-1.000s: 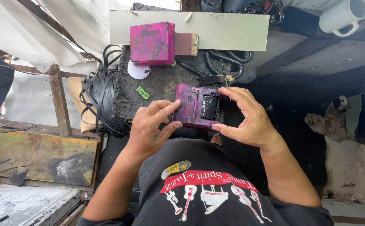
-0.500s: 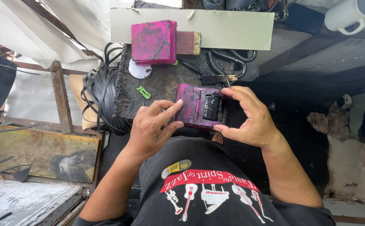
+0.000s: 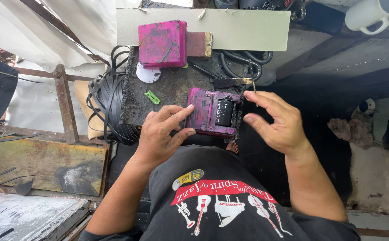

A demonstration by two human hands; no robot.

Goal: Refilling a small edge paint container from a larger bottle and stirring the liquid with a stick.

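Observation:
A magenta open case (image 3: 212, 112) with a black cylindrical part (image 3: 224, 112) inside lies on a dark, grimy board (image 3: 172, 87). My left hand (image 3: 163, 134) grips the case's left edge, thumb under and fingers on top. My right hand (image 3: 275, 122) hovers just right of the case with fingers spread, touching nothing. A magenta box lid (image 3: 162, 43) sits at the far end of the board beside a reddish wooden block (image 3: 200, 44). A small green clip (image 3: 152, 97) and a white disc (image 3: 148, 73) lie on the board.
A coil of black strapping (image 3: 107, 105) hangs left of the board. A grey-green flat panel (image 3: 239, 29) lies behind, with black hoses (image 3: 243, 62) under it. A white mug (image 3: 373, 15) is at top right. Rusty metal sheets (image 3: 38, 165) lie at left.
My right hand has let go of the case's right side and moved away to the right, fingers spread. My left hand still holds the case.

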